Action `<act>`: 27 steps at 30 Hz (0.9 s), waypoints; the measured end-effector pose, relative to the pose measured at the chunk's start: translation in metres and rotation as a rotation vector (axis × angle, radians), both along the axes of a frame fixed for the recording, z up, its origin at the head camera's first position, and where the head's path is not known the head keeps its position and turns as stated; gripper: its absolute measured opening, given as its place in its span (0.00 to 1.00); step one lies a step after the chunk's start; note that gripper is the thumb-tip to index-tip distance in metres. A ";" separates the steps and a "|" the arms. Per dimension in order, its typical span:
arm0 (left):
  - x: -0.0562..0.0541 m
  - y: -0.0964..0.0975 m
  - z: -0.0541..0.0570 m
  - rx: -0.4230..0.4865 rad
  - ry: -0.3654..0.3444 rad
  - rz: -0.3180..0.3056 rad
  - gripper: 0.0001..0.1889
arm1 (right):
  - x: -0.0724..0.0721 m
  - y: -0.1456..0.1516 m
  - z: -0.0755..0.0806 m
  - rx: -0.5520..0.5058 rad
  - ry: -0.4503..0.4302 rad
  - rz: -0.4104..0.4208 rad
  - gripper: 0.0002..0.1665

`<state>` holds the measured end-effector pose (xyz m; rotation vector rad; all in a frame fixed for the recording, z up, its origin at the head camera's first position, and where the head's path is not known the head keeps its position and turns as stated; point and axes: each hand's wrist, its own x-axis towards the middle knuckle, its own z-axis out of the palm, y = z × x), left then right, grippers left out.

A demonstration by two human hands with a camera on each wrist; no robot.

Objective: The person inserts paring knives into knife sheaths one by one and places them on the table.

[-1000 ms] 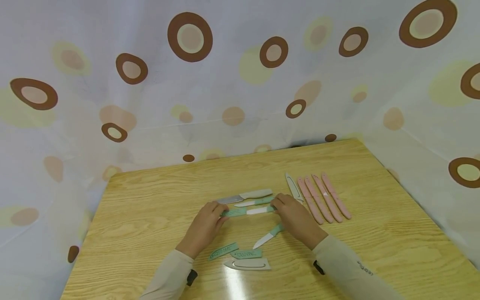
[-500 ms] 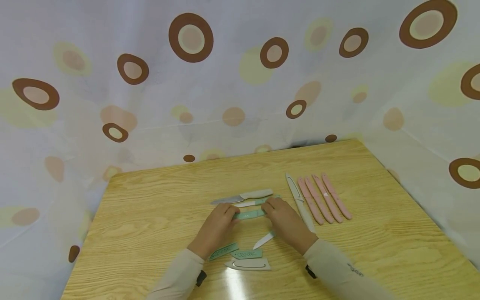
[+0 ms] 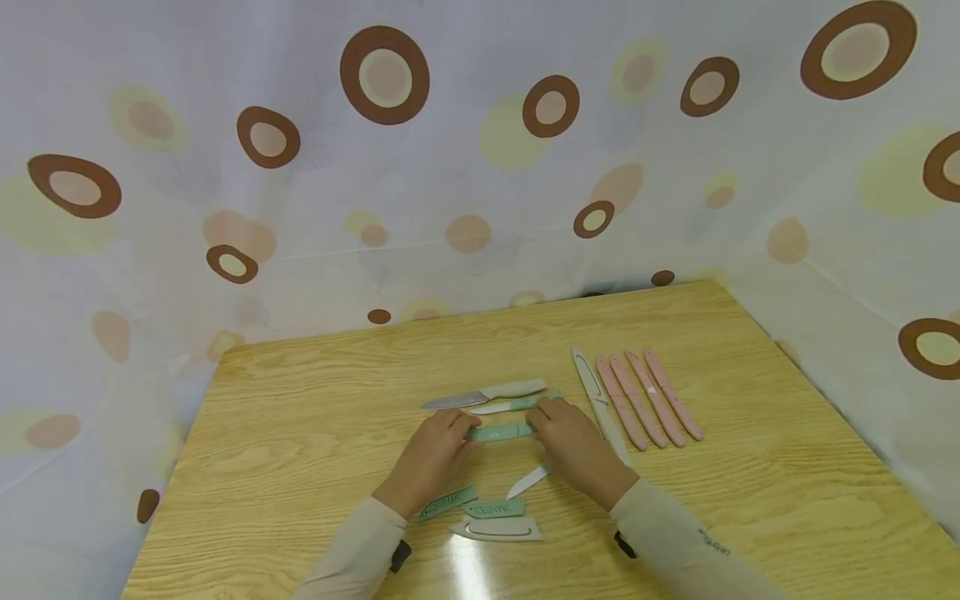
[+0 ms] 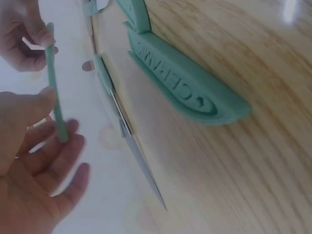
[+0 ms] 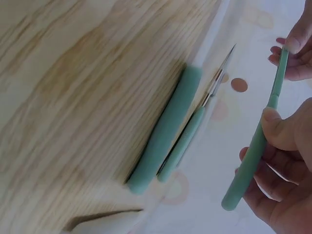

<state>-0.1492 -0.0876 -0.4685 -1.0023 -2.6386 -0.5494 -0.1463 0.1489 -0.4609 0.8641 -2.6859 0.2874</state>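
Spanning the gap between the hands, the green knife (image 3: 498, 432) seemed fully sheathed, left hand (image 3: 432, 452) pinching its sheath (image 5: 279, 73), right hand (image 3: 573, 440) gripping its handle (image 5: 244, 175); setting it down probably came next.

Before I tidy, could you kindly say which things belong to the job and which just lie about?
Likely job: held sheathed green knife; bare green knives; green sheaths; bare white-handled knife; white sheath.
Likely lying about: four pink knives; sheathed white knife.
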 end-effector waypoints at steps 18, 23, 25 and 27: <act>0.022 -0.037 0.000 -0.110 -0.352 0.015 0.11 | -0.024 0.157 0.006 -0.236 -0.324 -0.551 0.16; 0.025 -0.038 0.000 -0.121 -0.357 0.004 0.11 | -0.028 0.183 0.002 -0.246 -0.386 -0.631 0.18; 0.026 -0.038 0.000 -0.116 -0.363 0.003 0.08 | -0.030 0.186 -0.002 -0.250 -0.389 -0.650 0.21; 0.027 -0.039 -0.001 -0.112 -0.369 0.003 0.05 | -0.032 0.187 -0.007 -0.254 -0.396 -0.664 0.23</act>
